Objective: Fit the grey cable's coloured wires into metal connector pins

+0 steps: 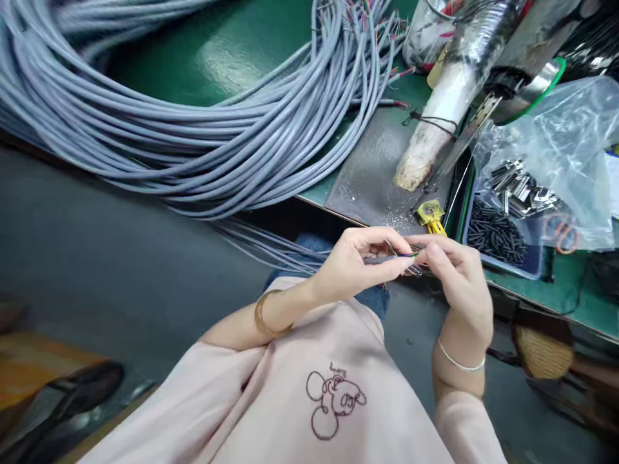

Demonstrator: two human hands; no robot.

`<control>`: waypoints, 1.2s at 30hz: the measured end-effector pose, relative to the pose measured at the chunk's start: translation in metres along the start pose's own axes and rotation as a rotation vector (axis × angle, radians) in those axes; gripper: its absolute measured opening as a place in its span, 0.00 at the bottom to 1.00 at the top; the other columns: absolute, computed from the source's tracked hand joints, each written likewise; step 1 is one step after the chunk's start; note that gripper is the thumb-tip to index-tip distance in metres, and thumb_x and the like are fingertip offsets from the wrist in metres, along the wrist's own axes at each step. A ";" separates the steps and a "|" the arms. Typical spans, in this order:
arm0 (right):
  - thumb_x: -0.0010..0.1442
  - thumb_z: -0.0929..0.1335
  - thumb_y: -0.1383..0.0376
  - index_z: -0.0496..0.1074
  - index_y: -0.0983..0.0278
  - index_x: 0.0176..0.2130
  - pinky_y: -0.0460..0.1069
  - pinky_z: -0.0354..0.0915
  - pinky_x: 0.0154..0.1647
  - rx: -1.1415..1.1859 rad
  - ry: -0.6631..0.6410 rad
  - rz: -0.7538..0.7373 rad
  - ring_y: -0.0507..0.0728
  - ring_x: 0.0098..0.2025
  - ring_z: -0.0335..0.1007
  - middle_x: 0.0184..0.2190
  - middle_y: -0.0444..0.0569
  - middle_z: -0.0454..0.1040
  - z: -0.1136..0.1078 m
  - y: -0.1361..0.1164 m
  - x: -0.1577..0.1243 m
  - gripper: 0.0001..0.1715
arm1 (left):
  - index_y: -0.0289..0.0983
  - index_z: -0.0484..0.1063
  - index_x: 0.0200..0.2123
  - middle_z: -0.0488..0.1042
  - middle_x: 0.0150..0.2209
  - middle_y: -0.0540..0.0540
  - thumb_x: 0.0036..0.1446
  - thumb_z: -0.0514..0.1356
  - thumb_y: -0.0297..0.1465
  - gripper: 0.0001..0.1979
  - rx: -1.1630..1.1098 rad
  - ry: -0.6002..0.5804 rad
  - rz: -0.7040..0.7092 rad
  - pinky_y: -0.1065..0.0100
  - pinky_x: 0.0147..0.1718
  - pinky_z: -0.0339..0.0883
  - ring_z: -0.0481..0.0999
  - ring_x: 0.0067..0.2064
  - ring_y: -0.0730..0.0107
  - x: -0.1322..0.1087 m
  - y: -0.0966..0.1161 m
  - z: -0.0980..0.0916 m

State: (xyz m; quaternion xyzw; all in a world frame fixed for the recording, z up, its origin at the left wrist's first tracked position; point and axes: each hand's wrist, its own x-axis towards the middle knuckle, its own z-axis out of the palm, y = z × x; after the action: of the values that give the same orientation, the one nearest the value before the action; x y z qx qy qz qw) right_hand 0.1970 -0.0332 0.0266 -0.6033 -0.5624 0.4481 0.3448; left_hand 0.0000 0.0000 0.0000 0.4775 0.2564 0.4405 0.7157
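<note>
My left hand (353, 261) pinches the end of a grey cable (382, 260) just off the near edge of the green workbench (232, 51). My right hand (452, 270) meets it from the right, fingers closed on the cable's tip, where thin coloured wires and a small metal piece (413, 269) show. Both hands hover above my lap. A big bundle of grey cables (203, 135) sprawls over the bench to the left, with strands hanging down toward my hands.
A dark metal plate (372, 174) lies on the bench ahead, under a wrapped machine arm (449, 96). A blue tray (503, 241) of black sleeves and metal terminals sits at right under a clear plastic bag (556, 148). A yellow tool (432, 216) lies by the plate's edge.
</note>
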 end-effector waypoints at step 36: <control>0.65 0.70 0.69 0.77 0.59 0.48 0.47 0.70 0.21 -0.202 0.853 -0.589 0.53 0.25 0.78 0.32 0.44 0.82 0.022 0.012 -0.009 0.12 | 0.35 0.66 0.28 0.72 0.30 0.51 0.51 0.69 0.31 0.13 -0.015 0.190 -0.092 0.79 0.15 0.50 0.59 0.20 0.88 0.015 -0.013 -0.004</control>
State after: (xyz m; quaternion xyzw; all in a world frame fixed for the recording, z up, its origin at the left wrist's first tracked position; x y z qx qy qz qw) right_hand 0.1818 -0.0460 0.0088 -0.5788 -0.5583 -0.0093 0.5943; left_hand 0.0089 0.0130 -0.0131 0.4159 0.3413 0.4525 0.7112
